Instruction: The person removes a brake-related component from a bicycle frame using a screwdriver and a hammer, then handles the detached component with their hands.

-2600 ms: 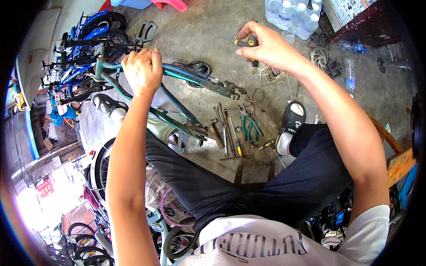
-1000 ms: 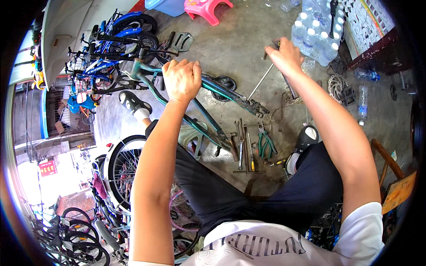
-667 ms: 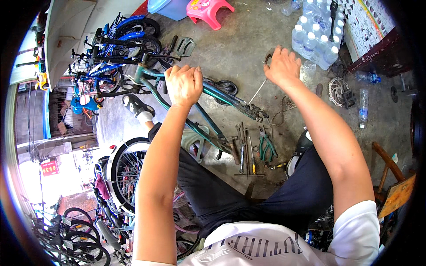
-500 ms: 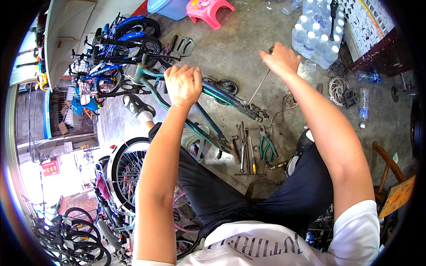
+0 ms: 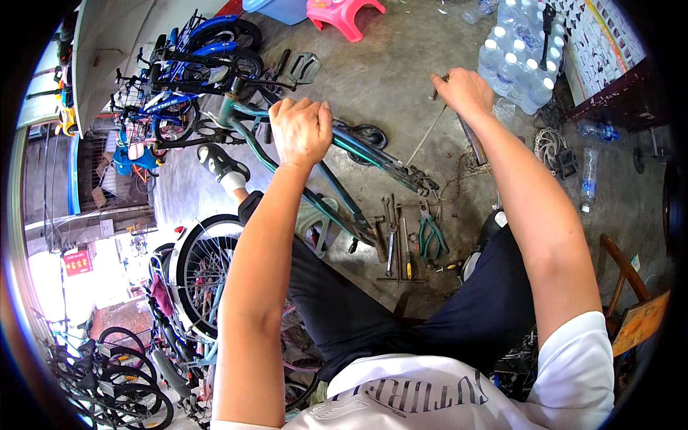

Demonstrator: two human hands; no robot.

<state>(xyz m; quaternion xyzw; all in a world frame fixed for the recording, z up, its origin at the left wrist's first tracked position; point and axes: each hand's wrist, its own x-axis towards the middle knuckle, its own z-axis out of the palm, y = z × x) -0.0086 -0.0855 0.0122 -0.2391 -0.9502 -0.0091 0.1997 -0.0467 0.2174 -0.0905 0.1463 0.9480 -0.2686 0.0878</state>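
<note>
My left hand [image 5: 301, 132] is wrapped round the tube of a teal bicycle frame [image 5: 340, 204]. My right hand [image 5: 462, 93], fingers curled, grips a long thin-shafted tool [image 5: 428, 136], probably a screwdriver, whose tip meets the frame's end [image 5: 419, 179]. A dark bar [image 5: 473, 143] slants below that hand, partly behind my wrist; whether I hold it is unclear. Between my legs lie wrenches [image 5: 390, 236], green-handled pliers [image 5: 432, 233], a yellow-handled screwdriver [image 5: 408, 266] and a hammer [image 5: 378, 240].
Blue bicycles [image 5: 179, 107] crowd the upper left, more bikes [image 5: 115, 373] the lower left. A pink stool [image 5: 340, 16], blue bin [image 5: 279, 8] and bottled water pack [image 5: 516, 68] stand behind. A chainring [image 5: 548, 150] lies rightward, near a wooden chair [image 5: 638, 319].
Since the earliest frame, the thin shaft has come down against the frame's end. In the last half second my right hand shifted slightly, and the dark bar slants more visibly below it.
</note>
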